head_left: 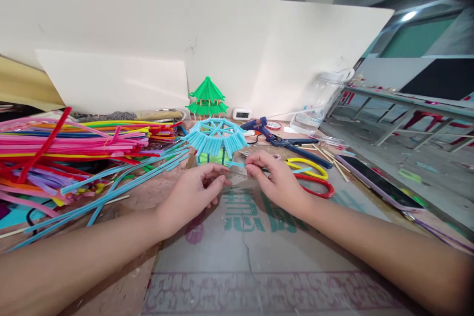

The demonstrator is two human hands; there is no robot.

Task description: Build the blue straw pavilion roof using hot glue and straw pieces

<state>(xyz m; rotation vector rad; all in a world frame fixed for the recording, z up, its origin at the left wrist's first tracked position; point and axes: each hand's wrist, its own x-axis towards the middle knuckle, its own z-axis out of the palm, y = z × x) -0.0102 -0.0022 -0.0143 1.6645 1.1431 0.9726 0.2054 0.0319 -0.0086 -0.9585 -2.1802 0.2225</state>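
Note:
A small pavilion model with a light blue pipe-cleaner roof (217, 139) stands on the table in front of me. My left hand (192, 192) and my right hand (276, 180) meet just below it, fingers pinched. My right hand pinches a short light blue pipe-cleaner piece (236, 164) that points toward the model's base. My left hand's fingertips press together near a clear ruler (237, 180) lying between the hands; what they hold is hidden.
A pile of colourful pipe cleaners (70, 148) fills the left side. A green finished pavilion (207, 97) stands by the wall. A blue glue gun (261, 128), scissors (309, 173), sticks, a phone (377, 182) and a clear jar (320, 101) lie right.

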